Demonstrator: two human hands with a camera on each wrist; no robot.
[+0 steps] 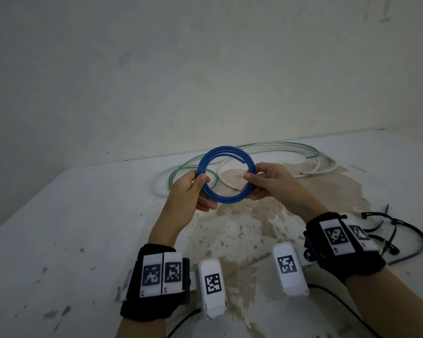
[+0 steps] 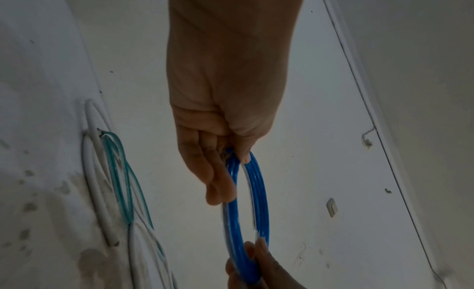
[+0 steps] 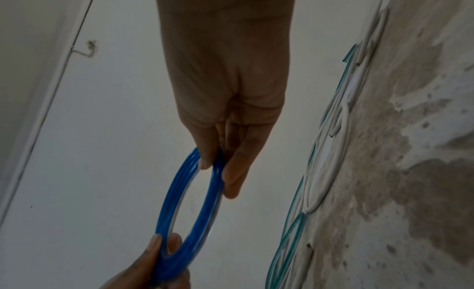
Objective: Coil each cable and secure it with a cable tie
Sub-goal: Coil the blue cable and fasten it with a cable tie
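Blue cable (image 1: pixel 226 174), wound into a round coil of several turns, hangs in the air between both hands above the table (image 1: pixel 59 228). On its one side the left hand (image 1: pixel 189 191) pinches it, thumb on the near face and fingers behind; the right hand (image 1: pixel 276 182) pinches the opposite side the same way. White cables (image 1: pixel 266 148) and green cable (image 1: pixel 188 167) lie loose on the table just beyond (uncoiled). Black cable ties (image 1: pixel 396 230) lie by the right wrist.
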